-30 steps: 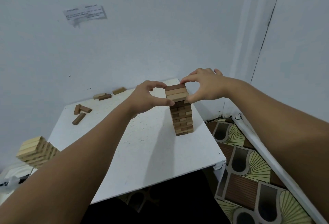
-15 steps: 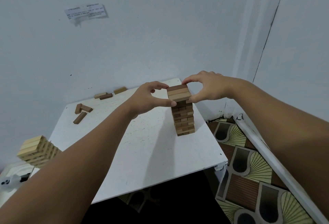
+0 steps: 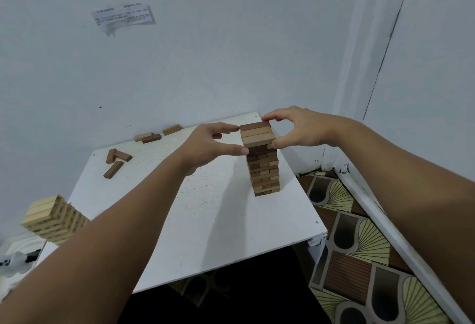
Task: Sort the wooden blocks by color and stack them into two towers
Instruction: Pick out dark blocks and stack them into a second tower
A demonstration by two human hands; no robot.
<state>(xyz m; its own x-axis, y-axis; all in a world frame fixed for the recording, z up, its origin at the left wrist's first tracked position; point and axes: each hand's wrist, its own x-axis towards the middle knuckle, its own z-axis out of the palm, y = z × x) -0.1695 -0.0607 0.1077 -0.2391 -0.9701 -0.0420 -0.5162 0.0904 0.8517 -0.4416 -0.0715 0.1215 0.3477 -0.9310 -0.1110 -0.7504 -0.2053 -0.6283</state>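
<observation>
Left hand (image 3: 208,143) and right hand (image 3: 295,128) pinch the top layer of the tall brown wooden-block tower (image 3: 262,159), squaring it; a gentle release seems next.

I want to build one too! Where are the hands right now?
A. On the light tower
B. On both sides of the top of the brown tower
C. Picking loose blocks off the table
B: the left hand and right hand touch the top layer of the brown tower from either side.
</observation>
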